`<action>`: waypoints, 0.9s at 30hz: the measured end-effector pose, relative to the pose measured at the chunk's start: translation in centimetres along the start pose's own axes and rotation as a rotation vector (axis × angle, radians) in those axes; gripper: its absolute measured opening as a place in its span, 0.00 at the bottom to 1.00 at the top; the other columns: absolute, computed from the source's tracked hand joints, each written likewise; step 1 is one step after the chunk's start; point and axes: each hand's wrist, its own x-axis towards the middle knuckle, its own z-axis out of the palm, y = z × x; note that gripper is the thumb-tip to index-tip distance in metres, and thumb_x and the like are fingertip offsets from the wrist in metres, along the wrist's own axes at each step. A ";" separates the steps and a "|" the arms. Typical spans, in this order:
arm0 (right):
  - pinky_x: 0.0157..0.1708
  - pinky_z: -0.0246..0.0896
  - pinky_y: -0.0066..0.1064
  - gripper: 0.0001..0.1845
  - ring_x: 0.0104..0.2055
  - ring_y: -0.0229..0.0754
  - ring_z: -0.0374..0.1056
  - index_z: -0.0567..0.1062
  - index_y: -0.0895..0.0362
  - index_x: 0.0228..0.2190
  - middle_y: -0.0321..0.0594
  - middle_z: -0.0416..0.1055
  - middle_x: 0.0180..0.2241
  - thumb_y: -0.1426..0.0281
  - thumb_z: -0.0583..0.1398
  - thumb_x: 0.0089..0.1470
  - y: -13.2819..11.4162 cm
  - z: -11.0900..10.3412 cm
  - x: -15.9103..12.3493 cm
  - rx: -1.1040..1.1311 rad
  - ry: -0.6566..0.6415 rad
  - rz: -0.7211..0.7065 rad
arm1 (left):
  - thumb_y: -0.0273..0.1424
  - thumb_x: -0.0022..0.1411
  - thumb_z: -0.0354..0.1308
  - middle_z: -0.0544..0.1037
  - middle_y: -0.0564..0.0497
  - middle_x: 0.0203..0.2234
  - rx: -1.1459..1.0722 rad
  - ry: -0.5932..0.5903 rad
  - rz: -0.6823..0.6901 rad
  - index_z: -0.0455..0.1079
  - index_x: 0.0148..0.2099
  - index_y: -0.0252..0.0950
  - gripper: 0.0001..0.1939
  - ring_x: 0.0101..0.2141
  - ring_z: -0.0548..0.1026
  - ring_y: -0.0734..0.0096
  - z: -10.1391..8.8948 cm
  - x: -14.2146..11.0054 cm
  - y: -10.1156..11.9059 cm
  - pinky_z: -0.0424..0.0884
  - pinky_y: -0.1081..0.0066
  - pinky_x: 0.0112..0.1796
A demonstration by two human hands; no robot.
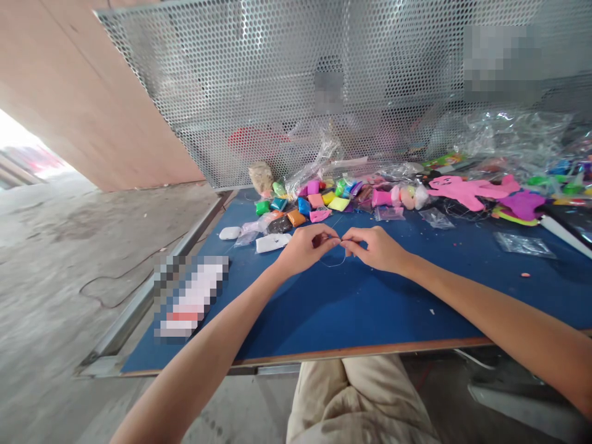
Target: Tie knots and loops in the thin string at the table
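My left hand (309, 248) and my right hand (374, 248) meet fingertip to fingertip above the middle of the blue table (333, 314). Each is closed in a pinch. From between them a thin pale thread (337, 266) hangs in a small loop. Whatever else the fingertips hold is too small to make out. Just left of my left hand lies a white packet (272, 243). Beyond both hands sit several small coloured clay packs, among them a yellow one (339, 204) and an orange one (296, 217).
Along the back, a perforated metal panel (277, 74) rises behind the clutter. Pink cut-out shapes (467, 190), a purple piece (522, 203) and clear plastic bags (522, 245) lie to the right. A white case (230, 233) and a blurred-out sheet (194, 296) are at left.
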 end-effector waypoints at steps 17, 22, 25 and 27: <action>0.32 0.55 0.31 0.08 0.26 0.39 0.68 0.73 0.54 0.33 0.34 0.74 0.24 0.66 0.55 0.63 0.2 0.4 0.0 -0.191 0.108 -0.002 | 0.37 0.67 0.57 0.71 0.54 0.27 0.035 -0.037 0.050 0.73 0.43 0.36 0.10 0.28 0.66 0.74 0.6 0.0 -0.2 0.62 0.73 0.30; 0.28 0.54 0.28 0.09 0.24 0.36 0.66 0.68 0.54 0.34 0.33 0.73 0.26 0.66 0.51 0.66 -0.2 0.2 -0.1 0.037 0.053 0.044 | 0.42 0.69 0.52 0.63 0.57 0.22 -0.091 0.009 0.017 0.70 0.43 0.35 0.15 0.24 0.60 0.76 0.8 -0.2 0.5 0.59 0.74 0.27; 0.29 0.55 0.28 0.11 0.25 0.36 0.65 0.68 0.55 0.33 0.33 0.73 0.27 0.66 0.50 0.66 -0.2 0.3 -0.1 0.101 0.036 0.039 | 0.41 0.70 0.51 0.59 0.58 0.21 -0.077 0.042 0.035 0.69 0.44 0.35 0.14 0.23 0.59 0.77 1.0 -0.3 0.6 0.58 0.75 0.26; 0.29 0.55 0.28 0.12 0.25 0.35 0.65 0.69 0.55 0.32 0.34 0.73 0.26 0.66 0.51 0.66 0.0 0.3 -0.1 0.076 0.044 0.026 | 0.40 0.70 0.51 0.61 0.58 0.21 -0.006 0.070 0.050 0.68 0.47 0.35 0.14 0.23 0.60 0.76 0.9 -0.4 0.6 0.60 0.75 0.27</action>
